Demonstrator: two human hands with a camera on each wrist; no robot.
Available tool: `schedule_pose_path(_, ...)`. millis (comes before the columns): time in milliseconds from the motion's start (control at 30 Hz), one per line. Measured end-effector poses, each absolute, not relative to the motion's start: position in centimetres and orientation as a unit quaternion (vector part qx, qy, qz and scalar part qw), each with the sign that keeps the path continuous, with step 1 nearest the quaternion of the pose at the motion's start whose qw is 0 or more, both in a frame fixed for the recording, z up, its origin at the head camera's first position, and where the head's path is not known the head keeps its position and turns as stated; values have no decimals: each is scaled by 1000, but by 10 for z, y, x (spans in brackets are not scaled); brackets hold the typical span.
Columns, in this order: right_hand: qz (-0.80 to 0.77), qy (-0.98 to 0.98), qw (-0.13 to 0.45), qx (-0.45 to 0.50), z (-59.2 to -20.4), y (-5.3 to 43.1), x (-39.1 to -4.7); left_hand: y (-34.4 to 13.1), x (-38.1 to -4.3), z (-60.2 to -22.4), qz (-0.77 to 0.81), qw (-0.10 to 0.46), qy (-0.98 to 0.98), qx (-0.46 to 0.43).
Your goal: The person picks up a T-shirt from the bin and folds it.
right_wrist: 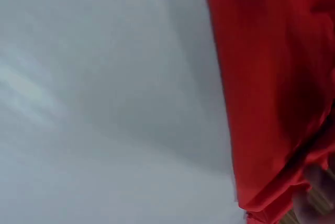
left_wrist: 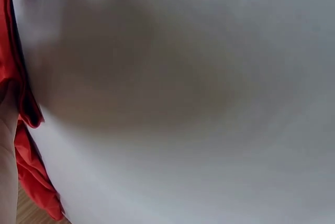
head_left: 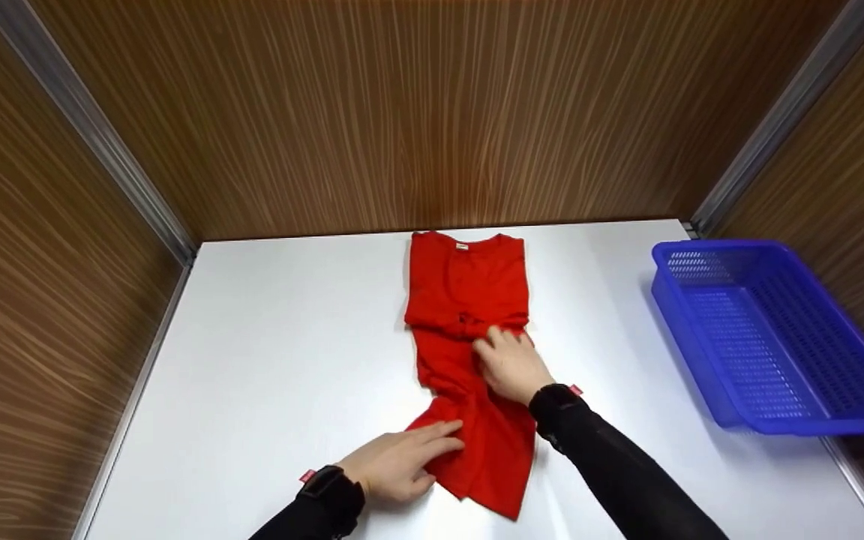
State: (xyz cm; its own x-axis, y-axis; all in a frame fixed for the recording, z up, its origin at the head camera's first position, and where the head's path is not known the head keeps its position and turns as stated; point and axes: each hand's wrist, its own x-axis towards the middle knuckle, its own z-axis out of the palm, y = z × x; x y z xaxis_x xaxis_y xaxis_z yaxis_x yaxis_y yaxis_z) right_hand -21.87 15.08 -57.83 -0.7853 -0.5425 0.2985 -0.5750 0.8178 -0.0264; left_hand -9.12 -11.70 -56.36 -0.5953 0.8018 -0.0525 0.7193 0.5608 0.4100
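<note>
A red short garment with a neck label, a T-shirt (head_left: 488, 281), lies lengthwise on the white table, its sides folded in. Across its middle runs a bunched crosswise fold, and the lower part is twisted and wrinkled. My left hand (head_left: 402, 459) rests with straight fingers on the left side of the lower end. Further up, my right hand (head_left: 511, 366) is on the shirt just below the crosswise fold, fingers bent down to the cloth; I cannot tell whether they pinch it. The right wrist view has blurred fingertips (right_wrist: 314, 182) beside the folded red cloth (right_wrist: 256, 103).
A blue plastic basket (head_left: 709, 367) with perforated walls stands at the table's right side. Wood-grain panels (head_left: 432, 112) enclose the white table (head_left: 274, 337) at the back, left and right, with metal strips at the corners.
</note>
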Motion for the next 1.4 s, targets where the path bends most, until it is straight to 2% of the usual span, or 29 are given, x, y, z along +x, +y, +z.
schedule_pose_path(67,74,-936,90,333,-578,155,-215,-115,-92,-562,190,120,876,427)
schedule_pose_path(167,71,-948,22,309,-578,162,-212,-113,-94,-561,187,99,880,426)
schedule_pose_path(267,43,-968,6,246,-579,168,-213,-114,-95,-560,154,76,888,428)
schedule_pose_path(400,10,-983,44,179,-583,171,-212,-115,-96,-563,100,82,890,438)
schedule_pose_path(467,13,-981,78,180,-585,172,-209,-116,-96,-565,83,81,885,450)
schedule_pose_path(533,32,-968,108,224,-584,174,-203,-117,-96,-567,70,57,880,466)
schedule_pose_path(633,71,-925,138,346,-581,183,-185,-117,-98,-571,33,-18,872,488)
schedule_pose_path(700,88,-890,134,426,-579,192,-169,-116,-100,-574,12,-74,866,494)
schedule_pose_path(767,95,-866,102,479,-578,202,-152,-113,-103,-576,7,-117,869,482)
schedule_pose_path(867,78,-852,50,514,-579,217,-130,-109,-105,-576,51,-135,885,442)
schedule_pose_path(967,49,-847,44,527,-580,225,-118,-106,-104,-574,114,-129,900,400)
schedule_pose_path(1100,29,-837,128,531,-579,225,-115,-105,-102,-571,171,-132,892,397)
schedule_pose_path(1200,49,-845,168,506,-578,226,-116,-106,-101,-570,182,-143,880,414)
schedule_pose_path(1400,174,-841,190,475,-574,235,-116,-107,-104,-567,187,-205,851,446)
